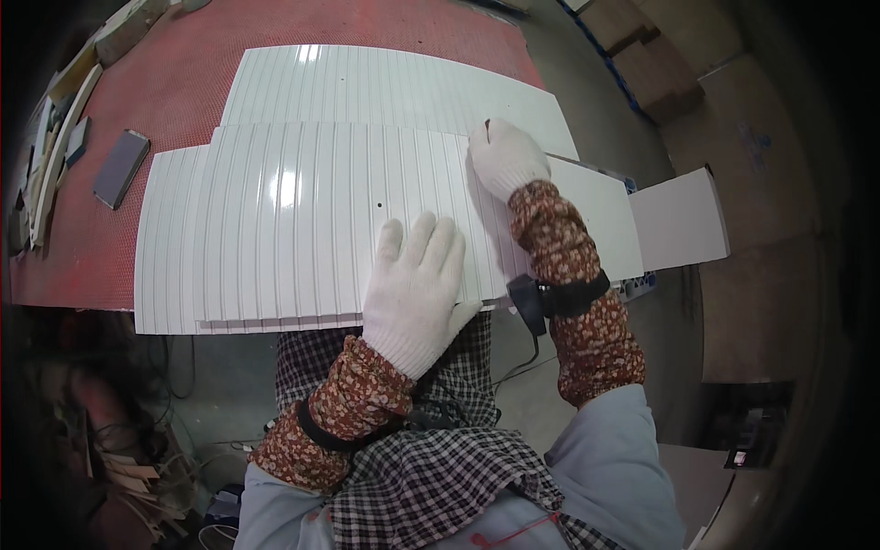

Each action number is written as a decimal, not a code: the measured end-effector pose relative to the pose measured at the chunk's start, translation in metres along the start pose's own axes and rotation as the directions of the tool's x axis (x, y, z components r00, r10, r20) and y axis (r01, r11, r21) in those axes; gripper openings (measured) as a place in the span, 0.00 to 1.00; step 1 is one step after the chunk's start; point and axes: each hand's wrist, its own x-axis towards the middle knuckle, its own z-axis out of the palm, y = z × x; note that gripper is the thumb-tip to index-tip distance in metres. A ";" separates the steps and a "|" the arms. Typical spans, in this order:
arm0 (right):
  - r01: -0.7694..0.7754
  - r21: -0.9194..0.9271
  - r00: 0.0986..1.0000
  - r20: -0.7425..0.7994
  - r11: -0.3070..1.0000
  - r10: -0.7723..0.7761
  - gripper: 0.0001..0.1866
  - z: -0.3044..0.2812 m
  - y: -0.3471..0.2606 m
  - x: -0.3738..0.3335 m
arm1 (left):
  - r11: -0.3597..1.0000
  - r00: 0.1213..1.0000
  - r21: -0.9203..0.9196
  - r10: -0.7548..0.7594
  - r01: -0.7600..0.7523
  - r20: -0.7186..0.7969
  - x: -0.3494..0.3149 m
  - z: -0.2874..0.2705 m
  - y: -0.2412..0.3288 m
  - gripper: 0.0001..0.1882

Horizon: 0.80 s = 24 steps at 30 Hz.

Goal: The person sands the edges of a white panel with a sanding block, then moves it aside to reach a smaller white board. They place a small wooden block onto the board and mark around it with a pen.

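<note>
A glossy white grooved panel (321, 211) lies in front of me, with a small dark hole near its middle. It rests over other white panels, one of them a grooved panel (385, 87) showing along the far side. My left hand (417, 289), in a white knit glove, lies flat on the near edge with fingers stretched out. Gloved the same way, my right hand (507, 158) is closed at the panel's far right part. A small dark bit shows at its fingers; what it grips is hidden.
The panels rest on a red textured table (183, 92). On its left lie a grey block (122, 169) and a curved pale strip (66, 147). A plain white board (683, 218) juts out at right. Stacked brown cardboard (655, 73) stands at the far right. Cables run across the floor below.
</note>
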 end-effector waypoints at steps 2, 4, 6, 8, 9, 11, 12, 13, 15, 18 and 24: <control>-0.006 -0.013 0.999 0.037 1.000 0.006 0.26 0.003 0.003 -0.029 | 1.000 1.000 0.016 0.004 -0.004 0.011 -0.001 0.004 -0.004 0.44; -0.012 0.023 0.999 0.046 1.000 0.011 0.26 -0.004 0.003 -0.071 | 1.000 1.000 0.028 -0.006 0.006 0.011 -0.002 0.001 -0.005 0.44; -0.070 -0.024 0.984 0.160 0.997 0.073 0.26 -0.012 0.008 -0.111 | 1.000 1.000 0.030 -0.007 0.007 0.012 -0.002 0.002 -0.004 0.44; 0.043 0.032 0.990 0.133 0.999 -0.047 0.25 0.002 0.034 -0.152 | 0.998 1.000 0.056 -0.007 0.006 0.019 -0.002 0.002 -0.004 0.44; -0.015 0.073 0.995 0.097 0.997 0.008 0.23 -0.005 0.030 -0.174 | 0.999 1.000 0.052 -0.004 0.004 0.017 -0.002 0.004 -0.004 0.44; -0.037 0.092 0.993 0.116 0.995 0.026 0.22 -0.011 0.029 -0.203 | 0.998 1.000 0.065 -0.019 0.018 0.013 -0.002 0.006 -0.004 0.44; -0.066 0.109 0.990 0.134 0.992 0.051 0.21 -0.011 0.031 -0.216 | 0.998 1.000 0.064 -0.015 0.015 0.013 -0.002 0.005 -0.003 0.44; -0.032 0.060 0.986 0.166 0.998 0.022 0.20 -0.007 0.034 -0.228 | 0.998 0.999 0.056 -0.014 0.012 0.039 0.000 0.002 -0.002 0.44; -0.013 0.030 0.989 0.147 0.999 0.009 0.19 0.004 0.035 -0.239 | 0.999 0.998 0.050 -0.017 0.014 0.066 0.000 -0.001 -0.002 0.44; -0.039 0.292 0.999 -0.011 0.956 0.044 0.18 -0.008 0.026 -0.228 | 0.999 1.000 0.050 -0.002 0.001 0.025 -0.002 -0.001 -0.002 0.43; -0.005 0.202 1.000 -0.004 0.979 0.006 0.17 -0.004 0.015 -0.219 | 0.999 1.000 0.041 -0.022 0.022 0.011 -0.006 0.000 -0.006 0.43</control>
